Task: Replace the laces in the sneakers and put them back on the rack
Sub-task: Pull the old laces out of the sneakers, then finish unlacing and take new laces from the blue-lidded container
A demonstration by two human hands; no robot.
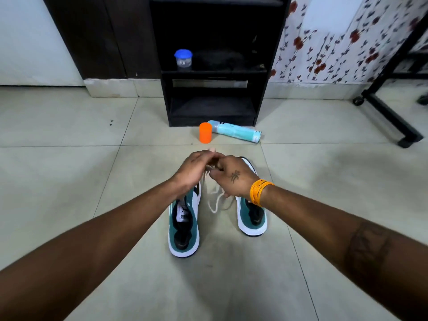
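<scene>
Presently, both hands meet above the floor (69,181), over the gap between two teal-and-white sneakers. The left hand (193,169) and right hand (232,177) each have fingers curled around a cream lace (214,202), which hangs in loops between the shoes (whether it passes through any eyelet cannot be told). The left sneaker (184,224) and right sneaker (252,215) stand side by side, apart, toes toward a black rack (213,66). A blue-lidded jar (183,57) sits on a rack shelf. An orange cap (205,132) stands just beside a lying turquoise can (235,130) before the rack.
</scene>
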